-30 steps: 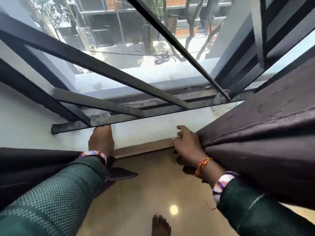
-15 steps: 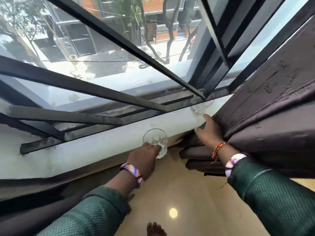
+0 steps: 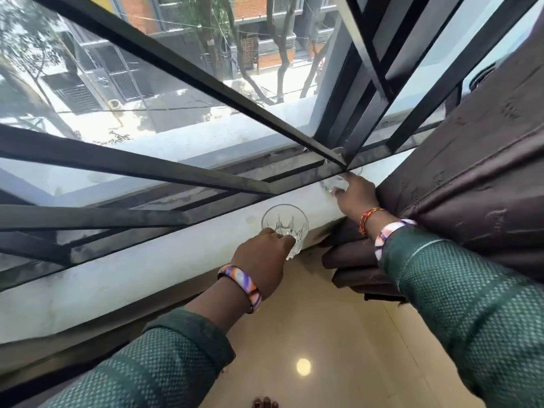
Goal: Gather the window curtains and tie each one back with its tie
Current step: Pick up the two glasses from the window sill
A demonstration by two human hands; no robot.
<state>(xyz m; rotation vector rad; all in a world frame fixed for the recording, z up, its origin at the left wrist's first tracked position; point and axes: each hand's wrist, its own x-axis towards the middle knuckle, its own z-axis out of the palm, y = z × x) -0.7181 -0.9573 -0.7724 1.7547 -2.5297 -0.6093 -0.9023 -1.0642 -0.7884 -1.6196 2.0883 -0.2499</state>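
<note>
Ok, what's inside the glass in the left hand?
The glass in the left hand looks empty; only cut patterns show through. Its lower part is hidden by the fingers.

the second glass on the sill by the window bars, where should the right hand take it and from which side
Take the second glass by its side wall, low on the body, coming from the room side. It stands on the sill tucked under the crossing window bars, which block a reach from above, and the curtain crowds its right. The right hand is already at it.
</note>
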